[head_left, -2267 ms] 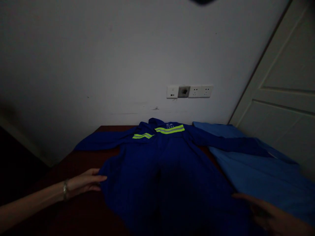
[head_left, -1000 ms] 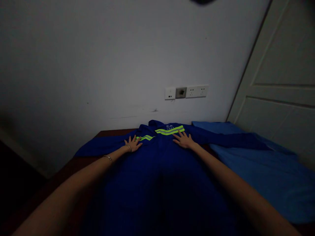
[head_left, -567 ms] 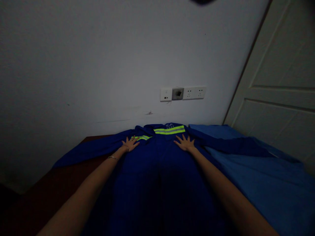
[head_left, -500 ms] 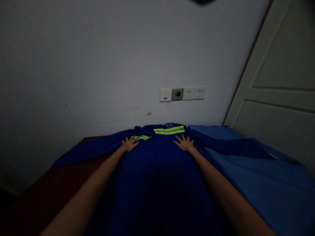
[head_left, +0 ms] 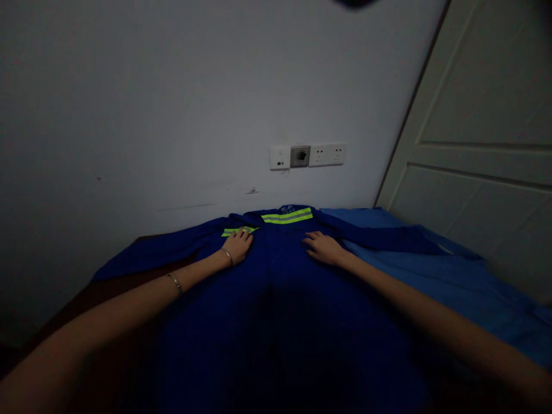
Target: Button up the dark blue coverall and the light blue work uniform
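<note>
A dark blue work garment (head_left: 276, 253) lies spread out in front of me, its collar by the wall and its sleeves stretched to both sides. Two yellow-green strips with a grey band (head_left: 287, 217) cross its chest. My left hand (head_left: 238, 245) rests on the left chest, its fingertips over the left strip, fingers slightly bent and apart. On the right chest, below the other strip, my right hand (head_left: 324, 248) lies palm down with its fingers apart and pointing left. Neither hand shows cloth gripped. The lower part of the garment is lost in deep shadow.
Under the right sleeve spreads a lighter blue cloth (head_left: 388, 276). A dark reddish surface (head_left: 125, 296) shows under the left sleeve. Behind stands a pale wall with a row of sockets (head_left: 328, 154); a white panelled door (head_left: 483, 172) is at the right.
Both hands have gone from widely spread fingers to closer, more bent ones. The right hand has turned so its fingers point left. My elbows have moved outward, and the view has shifted slightly.
</note>
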Available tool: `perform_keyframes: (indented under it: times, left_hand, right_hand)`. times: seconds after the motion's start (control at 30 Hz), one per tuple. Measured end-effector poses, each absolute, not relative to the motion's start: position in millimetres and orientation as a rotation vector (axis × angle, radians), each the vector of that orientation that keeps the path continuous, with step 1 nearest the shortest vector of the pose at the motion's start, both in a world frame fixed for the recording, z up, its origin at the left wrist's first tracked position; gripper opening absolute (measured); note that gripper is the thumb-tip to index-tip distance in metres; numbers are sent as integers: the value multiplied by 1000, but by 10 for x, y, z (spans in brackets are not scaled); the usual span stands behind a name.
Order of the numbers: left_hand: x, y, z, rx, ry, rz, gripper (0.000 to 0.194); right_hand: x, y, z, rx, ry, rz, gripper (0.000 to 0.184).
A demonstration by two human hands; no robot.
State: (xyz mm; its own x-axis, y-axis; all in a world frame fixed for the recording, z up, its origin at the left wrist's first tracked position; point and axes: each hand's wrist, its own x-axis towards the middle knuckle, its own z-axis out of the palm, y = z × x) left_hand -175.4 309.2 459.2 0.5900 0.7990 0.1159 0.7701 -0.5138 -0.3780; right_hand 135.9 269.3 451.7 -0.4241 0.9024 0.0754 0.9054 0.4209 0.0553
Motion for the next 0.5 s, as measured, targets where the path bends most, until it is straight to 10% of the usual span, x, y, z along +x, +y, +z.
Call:
perform_keyframes:
  times: [0.27, 0.5]
  left_hand:
    - [-1184, 1045, 4654, -3036, -420, 26, 35]
    - [-1069, 606, 4349, -2986, -589, 95, 47]
  right_hand:
    - [2086, 749, 4708, -1445, -2629, 328, 22]
    - [2477, 179, 4289, -1549, -2403, 246, 37]
